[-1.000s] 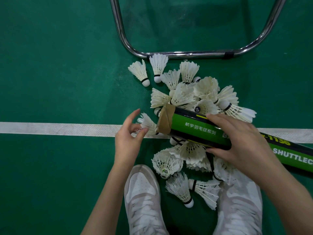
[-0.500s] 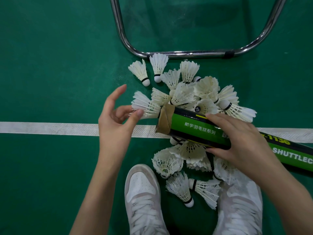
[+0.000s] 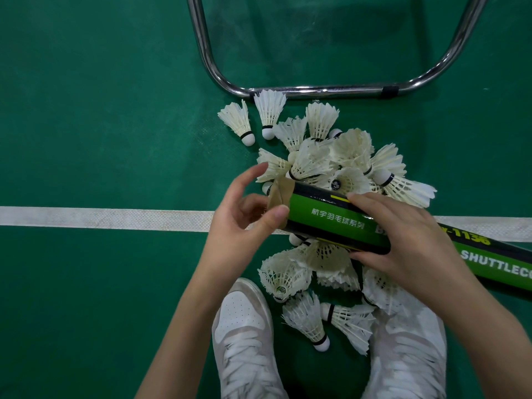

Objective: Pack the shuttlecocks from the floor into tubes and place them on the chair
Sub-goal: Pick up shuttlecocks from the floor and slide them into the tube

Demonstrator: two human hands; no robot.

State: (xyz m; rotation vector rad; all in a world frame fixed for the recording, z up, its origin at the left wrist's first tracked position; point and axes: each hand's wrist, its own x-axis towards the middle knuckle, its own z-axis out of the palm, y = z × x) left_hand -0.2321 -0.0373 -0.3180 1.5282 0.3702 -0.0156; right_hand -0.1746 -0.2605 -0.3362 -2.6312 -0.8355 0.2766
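A green and black shuttlecock tube [image 3: 331, 218] lies nearly level above the floor [image 3: 100, 125], its taped cardboard mouth pointing left and its far end running off toward the right edge of the view. The right hand [image 3: 403, 243] grips the tube around its middle, fingers curled over the top and the thumb wrapped underneath. The left hand [image 3: 239, 226] is at the open mouth: its thumb tip presses on the brown taped rim, the forefinger arches over the upper edge of the opening, and the other fingers curl in front of it; whether they pinch a shuttlecock there cannot be told, since the mouth is hidden behind them. Under and beyond the tube a loose pile of white feather shuttlecocks [image 3: 331, 162] lies on the floor, spread across the white court line [image 3: 100, 218], reaching from near the chrome chair frame [image 3: 316, 89] at the top down to the pair of white sneakers [image 3: 244, 335] at the bottom edge. Two shuttlecocks lie just apart at the pile's upper left, cork ends pointing down, the feathers of one close to the frame.
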